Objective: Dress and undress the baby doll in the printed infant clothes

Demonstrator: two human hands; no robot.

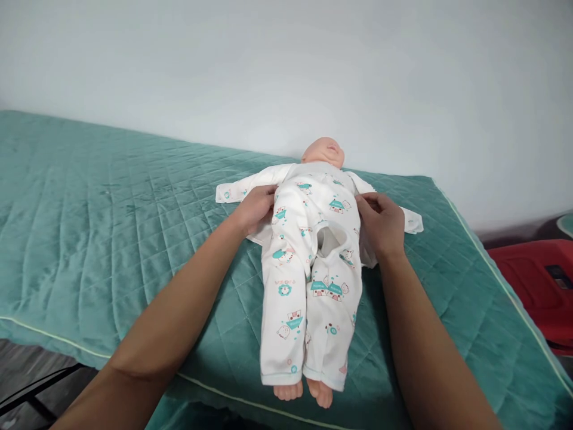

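Observation:
A baby doll (323, 150) lies on its back on a teal quilted mattress (111, 227), head toward the wall, bare feet at the near edge. It wears a white printed romper (313, 263) with an open gap at the crotch. My left hand (256, 208) rests on the doll's left side by the sleeve, fingers curled onto the romper cloth. My right hand (380, 222) is on the other side, fingers bent and pinching the romper's edge near the waist.
A plain pale wall (286, 65) runs behind the mattress. A red object (535, 280) stands to the right, beyond the mattress edge. Dark floor and a black frame bar (31, 391) show at the lower left.

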